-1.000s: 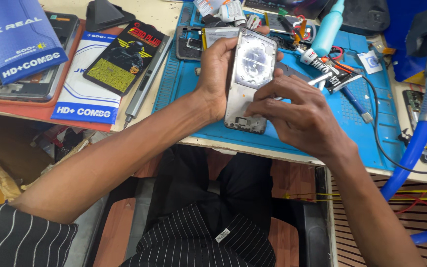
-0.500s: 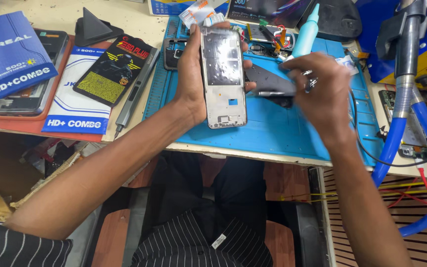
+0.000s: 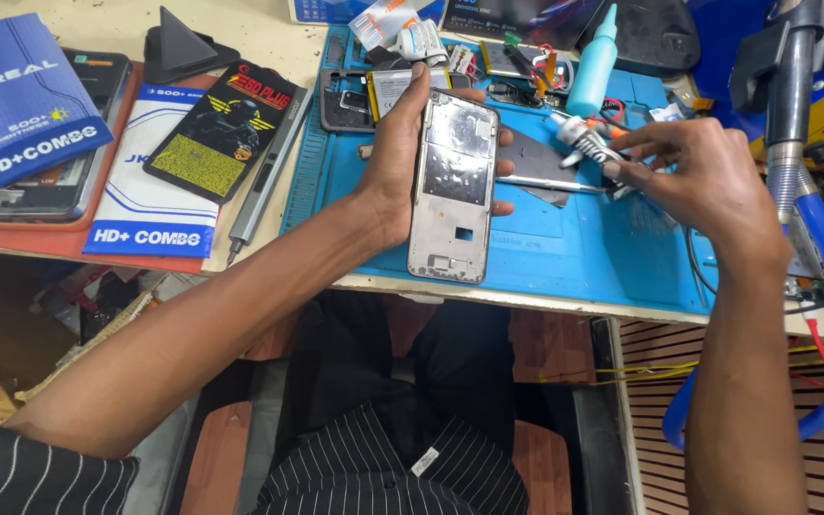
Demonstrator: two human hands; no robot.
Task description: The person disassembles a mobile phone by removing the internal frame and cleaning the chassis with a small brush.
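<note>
Left hand (image 3: 402, 162) clamped round phone frame (image 3: 452, 186), held upright over blue mat (image 3: 565, 253). Right hand (image 3: 708, 176) apart, fingers pinched on small glue tube (image 3: 591, 143) above mat's right side. Screwdriver (image 3: 264, 186) and boxes (image 3: 21, 95) lying left of mat.

Bright, even light falls from above on the worktop (image 3: 240, 24), and colours read clean. Shadows are soft and short. The bare metal phone frame (image 3: 452, 186) catches a pale sheen, and the glossy blue box (image 3: 16, 95) at the left edge shows mild glare. Below the worktop's front edge it turns dim. Focus is sharp throughout; lines bend slightly toward the corners.
</note>
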